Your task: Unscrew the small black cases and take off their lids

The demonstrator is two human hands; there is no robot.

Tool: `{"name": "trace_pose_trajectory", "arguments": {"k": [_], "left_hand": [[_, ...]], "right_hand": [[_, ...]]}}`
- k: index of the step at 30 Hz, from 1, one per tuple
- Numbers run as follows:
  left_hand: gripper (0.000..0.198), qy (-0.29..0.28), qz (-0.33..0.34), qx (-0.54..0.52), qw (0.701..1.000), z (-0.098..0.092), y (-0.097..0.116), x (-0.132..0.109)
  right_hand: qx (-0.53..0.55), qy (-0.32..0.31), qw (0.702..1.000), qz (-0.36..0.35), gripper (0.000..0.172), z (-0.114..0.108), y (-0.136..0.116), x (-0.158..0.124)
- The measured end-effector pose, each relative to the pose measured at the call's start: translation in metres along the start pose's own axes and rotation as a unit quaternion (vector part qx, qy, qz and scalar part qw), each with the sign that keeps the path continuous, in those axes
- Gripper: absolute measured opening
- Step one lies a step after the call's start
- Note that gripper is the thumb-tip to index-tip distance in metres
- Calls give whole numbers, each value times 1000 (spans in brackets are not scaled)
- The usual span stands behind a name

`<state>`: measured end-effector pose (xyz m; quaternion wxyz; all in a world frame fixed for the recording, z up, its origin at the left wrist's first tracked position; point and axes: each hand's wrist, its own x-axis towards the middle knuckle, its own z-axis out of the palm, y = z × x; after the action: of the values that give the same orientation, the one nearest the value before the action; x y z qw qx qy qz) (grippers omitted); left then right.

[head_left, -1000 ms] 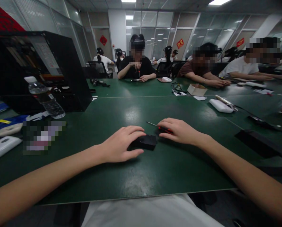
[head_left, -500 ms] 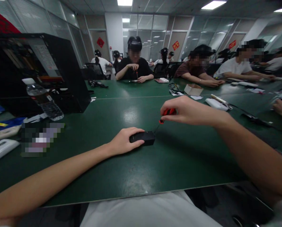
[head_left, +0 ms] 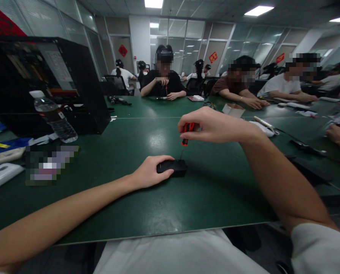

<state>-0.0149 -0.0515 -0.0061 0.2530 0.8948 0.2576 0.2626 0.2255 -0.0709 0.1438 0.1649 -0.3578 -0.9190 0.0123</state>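
A small black rectangular box (head_left: 179, 167) lies on the green tabletop (head_left: 147, 205). Fingers and thumb of my left hand (head_left: 151, 171) grip it by its two long sides at the left end. My right hand (head_left: 207, 123) is closed around the red and black handle of a screwdriver (head_left: 185, 141) above the box. The thin shaft points down, nearly upright, and its tip meets the top face near the right end. Whether the tip sits in a screw is too small to tell.
An opened black computer case (head_left: 81, 83) stands at the left behind a plastic water bottle (head_left: 54, 116). White plastic parts (head_left: 4, 177) lie at the left edge. A cardboard box (head_left: 233, 110) and cables (head_left: 307, 146) are to the right. Other people sit across the table.
My right hand has moved left with the screwdriver, which is now more upright. Its tip has gone from the box's right end onto its top. My left hand and the box stay in place.
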Motion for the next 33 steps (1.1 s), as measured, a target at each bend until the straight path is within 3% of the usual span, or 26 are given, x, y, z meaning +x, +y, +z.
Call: {"name": "trace_pose_trajectory", "arguments": {"k": [14,20,24,26,30,33], "left_hand": [[47,-11,-16,-15,1000,-1,1,-4],[45,-6,-24,-10,1000,-2,0,-9],[41,-5,-28,-14,1000,-2,-1,-7],[41,-8,-28,-16,999,-1,-1,-6],[41,-7,-25,-16,1000,-1,-1,-5],[41,-7,-24,-13,1000,-1,-1,-6]], "right_hand": [[27,-12,1000,-6,16,0,-6,1],[52,-53,997,-15,14,-4,-10,-1],[66,-116,990,-35,22,-11,-13,-4],[46,-134,989,-33,24,-14,-16,-3],[-39,-133,990,37,20,-17,-23,4],[-47,-140,989,10,25,-16,-28,10]]}}
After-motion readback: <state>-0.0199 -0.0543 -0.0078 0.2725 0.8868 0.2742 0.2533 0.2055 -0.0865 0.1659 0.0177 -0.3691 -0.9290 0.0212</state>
